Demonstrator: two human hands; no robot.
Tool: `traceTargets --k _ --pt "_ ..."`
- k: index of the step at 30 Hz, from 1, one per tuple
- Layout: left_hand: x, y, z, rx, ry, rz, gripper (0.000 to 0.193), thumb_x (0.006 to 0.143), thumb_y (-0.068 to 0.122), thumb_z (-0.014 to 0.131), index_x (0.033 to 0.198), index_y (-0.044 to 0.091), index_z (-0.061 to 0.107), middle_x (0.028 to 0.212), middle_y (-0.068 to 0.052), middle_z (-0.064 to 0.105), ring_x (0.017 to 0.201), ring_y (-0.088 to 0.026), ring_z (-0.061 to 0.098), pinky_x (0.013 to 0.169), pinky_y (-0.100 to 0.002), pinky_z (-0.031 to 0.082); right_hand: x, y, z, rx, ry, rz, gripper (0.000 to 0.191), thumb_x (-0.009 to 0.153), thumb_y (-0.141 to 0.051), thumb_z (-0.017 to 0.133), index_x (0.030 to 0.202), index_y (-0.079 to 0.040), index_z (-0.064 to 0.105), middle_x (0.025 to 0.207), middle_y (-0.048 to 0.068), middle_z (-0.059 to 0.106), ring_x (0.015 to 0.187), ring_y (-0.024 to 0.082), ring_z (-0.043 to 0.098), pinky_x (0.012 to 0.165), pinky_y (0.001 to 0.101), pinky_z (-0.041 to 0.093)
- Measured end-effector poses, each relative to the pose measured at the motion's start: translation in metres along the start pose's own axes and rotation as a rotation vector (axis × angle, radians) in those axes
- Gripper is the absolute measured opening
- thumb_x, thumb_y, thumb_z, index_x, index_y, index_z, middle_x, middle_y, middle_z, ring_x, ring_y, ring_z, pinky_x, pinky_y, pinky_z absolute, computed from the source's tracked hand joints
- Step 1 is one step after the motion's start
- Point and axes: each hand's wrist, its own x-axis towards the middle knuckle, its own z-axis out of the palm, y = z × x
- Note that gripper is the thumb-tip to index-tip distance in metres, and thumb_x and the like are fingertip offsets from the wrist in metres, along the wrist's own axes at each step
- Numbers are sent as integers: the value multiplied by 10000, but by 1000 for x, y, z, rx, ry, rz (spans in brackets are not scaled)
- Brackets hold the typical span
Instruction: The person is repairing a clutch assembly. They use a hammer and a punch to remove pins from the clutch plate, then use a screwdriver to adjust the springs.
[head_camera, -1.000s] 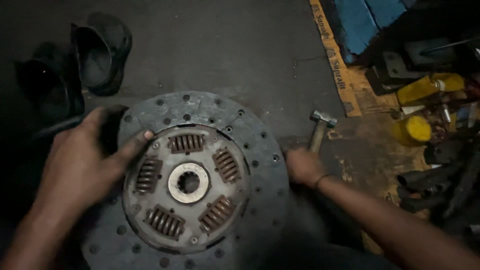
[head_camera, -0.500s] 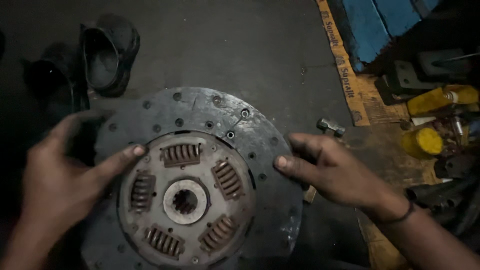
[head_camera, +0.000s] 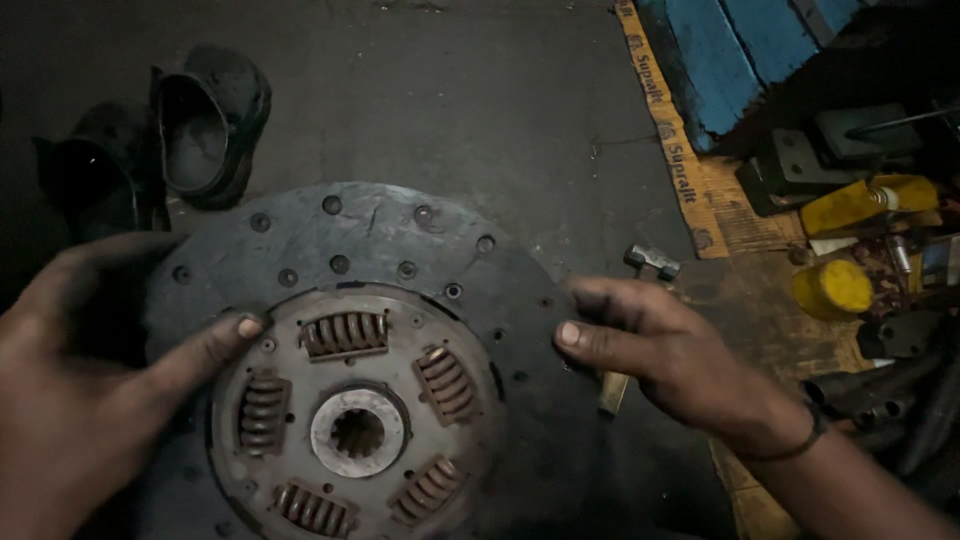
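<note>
The large round dark-grey clutch disc (head_camera: 350, 380), with its riveted friction ring and rusty steel centre plate, lay flat on the dark oil-stained floor (head_camera: 450, 90), directly below the camera and between both hands. Lying flat kept its splined hub (head_camera: 358, 432) and four rusted coil springs facing up for examination.

The left hand (head_camera: 90, 380) rested on the disc at 9 o'clock, fingers spread and thumb extended onto the rim of the centre plate; its grip enclosed nothing, apparently to steady the disc against turning.

The right hand (head_camera: 670, 350) sat at the disc's 3 o'clock edge, fingers loosely curled, thumb touching the friction ring; whether the fingers hooked beneath the edge could not be told. It pinched nothing visible.

A small wooden-handled steel hammer (head_camera: 640, 300) lay just beyond the right hand, partly hidden under it, within easy reach.

Two black rubber boots (head_camera: 150, 140) stood at 11 o'clock, apart from the disc. Yellow cylindrical containers (head_camera: 850, 240) sat at 2 o'clock among clutter.
</note>
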Motion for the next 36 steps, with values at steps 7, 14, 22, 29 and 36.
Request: traceTargets --k 7,14,22,29,36 --pt "13 -31 20 -26 60 241 673 732 217 936 1246 -84 621 1032 -282 723 855 -339 739 728 -438 601 11 -2 15 -306 230 237 504 983 -304 659 1389 -30 539 1247 73 674 1186 206 642 963 361 540" --pt "21 -41 31 -82 35 236 689 774 240 919 1279 -97 593 1092 -300 700 911 -346 717 740 -443 598 11 -12 -1 -67 327 97 350 976 -238 590 1186 20 697 904 120 728 793 191 681 740 341 584" --pt "17 -31 15 25 -83 7 831 754 320 906 1406 -58 555 1082 -297 733 671 -355 770 614 -475 622 19 -5 8 -195 304 184 334 928 -262 652 1131 -4 713 842 87 691 730 159 605 664 311 537" --pt "21 -32 22 27 -110 -50 1018 748 347 895 1514 -109 403 1110 -369 707 840 -391 779 759 -485 631 20 -2 14 -451 233 173 373 979 -374 634 1163 -72 753 937 55 726 886 161 649 769 342 570" --pt "18 -30 17 -65 -29 206 787 709 363 926 1301 -67 637 1165 -254 740 1064 -327 728 923 -462 553 24 -9 18 -396 268 309 391 931 -341 625 1086 -1 740 901 156 725 865 274 645 811 442 564"
